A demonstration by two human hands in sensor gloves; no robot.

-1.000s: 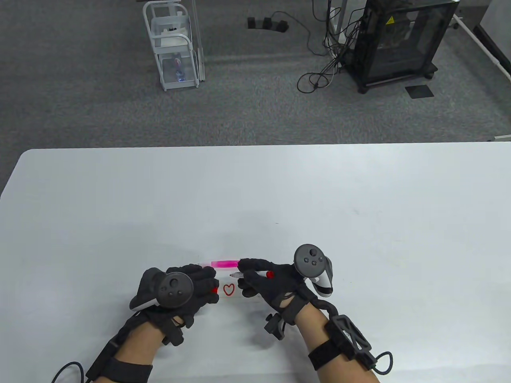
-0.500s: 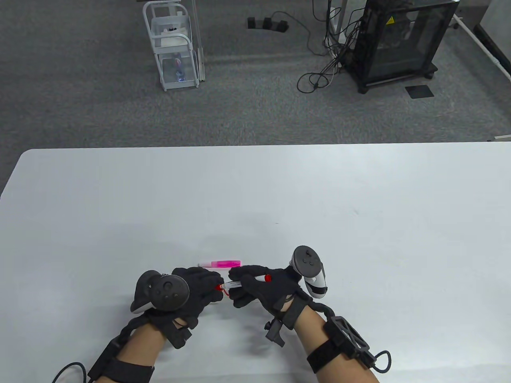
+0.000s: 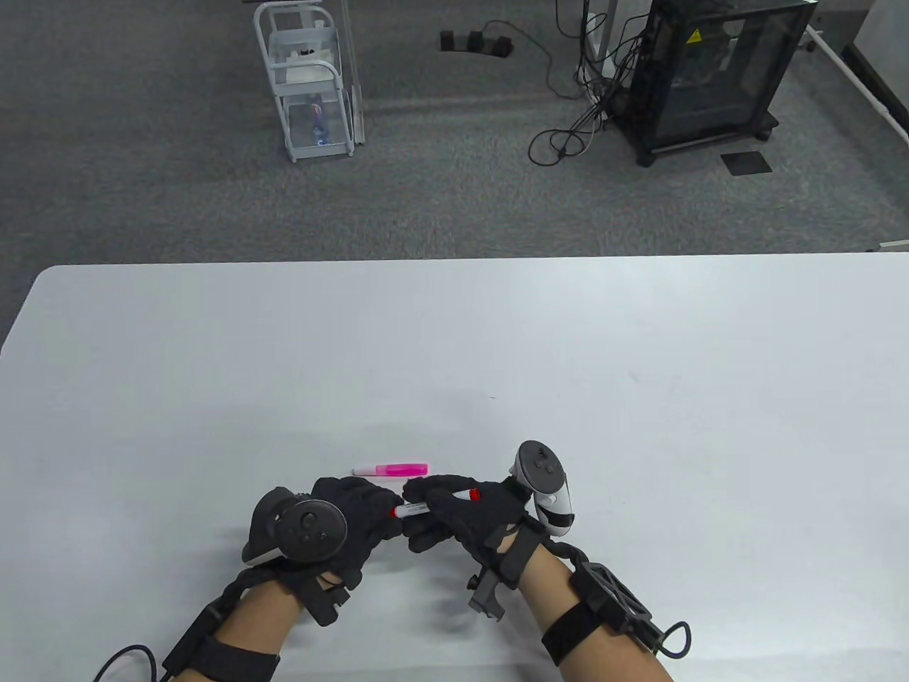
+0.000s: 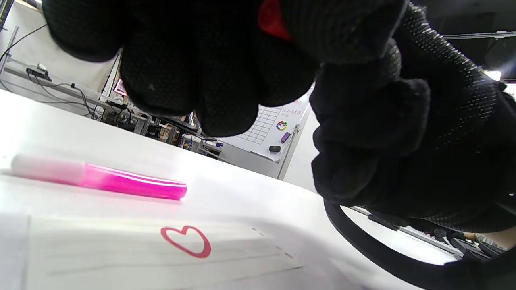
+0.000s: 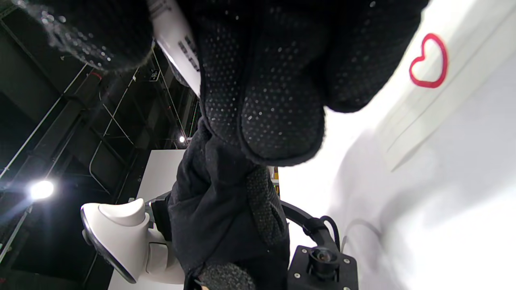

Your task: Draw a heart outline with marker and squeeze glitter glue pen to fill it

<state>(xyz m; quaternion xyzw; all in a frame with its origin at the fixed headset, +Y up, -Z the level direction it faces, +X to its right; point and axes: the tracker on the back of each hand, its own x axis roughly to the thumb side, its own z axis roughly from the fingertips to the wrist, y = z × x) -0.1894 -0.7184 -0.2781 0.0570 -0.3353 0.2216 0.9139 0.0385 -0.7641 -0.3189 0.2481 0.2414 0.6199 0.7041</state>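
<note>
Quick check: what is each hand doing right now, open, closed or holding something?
Left hand: fingers curled around the red cap at the marker's tip.
Right hand: grips the white-barrelled red marker.

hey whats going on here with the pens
A person in sensor gloves is capping a red marker: the right hand grips the barrel and the left hand holds the red cap at its tip. The red heart outline is drawn but unfilled. The pink glitter glue pen lies untouched on the table.
</note>
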